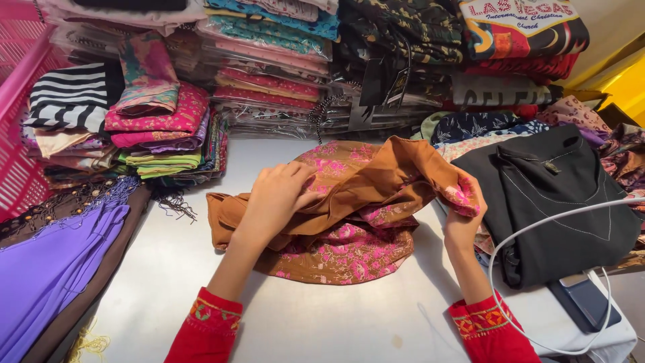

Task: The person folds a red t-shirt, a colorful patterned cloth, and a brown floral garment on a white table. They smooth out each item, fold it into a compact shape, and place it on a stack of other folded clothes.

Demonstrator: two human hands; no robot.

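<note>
While folded cloth crowds the white counter (322, 316) on three sides, two hands in red embroidered sleeves work a brown garment (349, 215) with pink flower print, bunched at the counter's middle. The left hand (279, 195) lies on top of the garment, fingers curled into its folds, the grip holding cloth. The right hand (463, 215) pinches the garment's raised right edge, grip closed on it. A black top (551, 202) lies just right of the garment, a white cable (537, 228) looping across it to a dark phone (584, 299). Purple fabric (47, 269) rests at far left, before a pink basket (20, 134) and stacked prints (161, 128).
</note>
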